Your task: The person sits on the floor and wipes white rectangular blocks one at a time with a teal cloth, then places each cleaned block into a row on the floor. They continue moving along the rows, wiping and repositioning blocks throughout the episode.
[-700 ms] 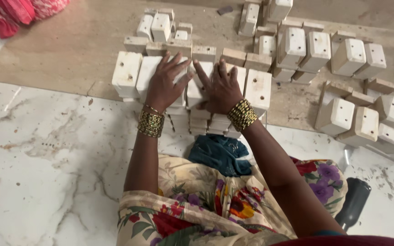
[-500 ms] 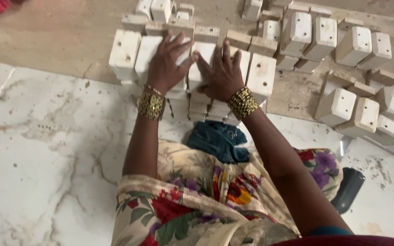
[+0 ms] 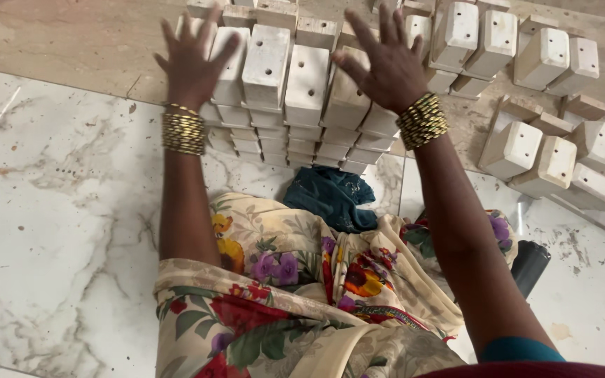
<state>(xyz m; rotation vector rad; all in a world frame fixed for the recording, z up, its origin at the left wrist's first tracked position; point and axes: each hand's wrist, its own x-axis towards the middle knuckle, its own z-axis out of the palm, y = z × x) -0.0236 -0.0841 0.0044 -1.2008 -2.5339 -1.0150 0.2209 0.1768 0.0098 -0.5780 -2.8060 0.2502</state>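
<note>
I see my left hand [image 3: 192, 61] and right hand [image 3: 387, 64] spread flat, gripping nothing, over the stacked wooden blocks [image 3: 285, 91], with loose blocks [image 3: 551, 157] scattered right and a teal cloth [image 3: 332, 197] nearer.

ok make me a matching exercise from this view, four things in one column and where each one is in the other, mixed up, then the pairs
Things:
1. left hand
2. right hand
3. blue cloth
4. black cylinder

Places:
A. on the marble floor by the right arm
B. spread over the left end of the stacked wooden blocks
C. on the lap, just below the stack
D. spread over the right side of the stack

Pairs: 1-B, 2-D, 3-C, 4-A
</note>
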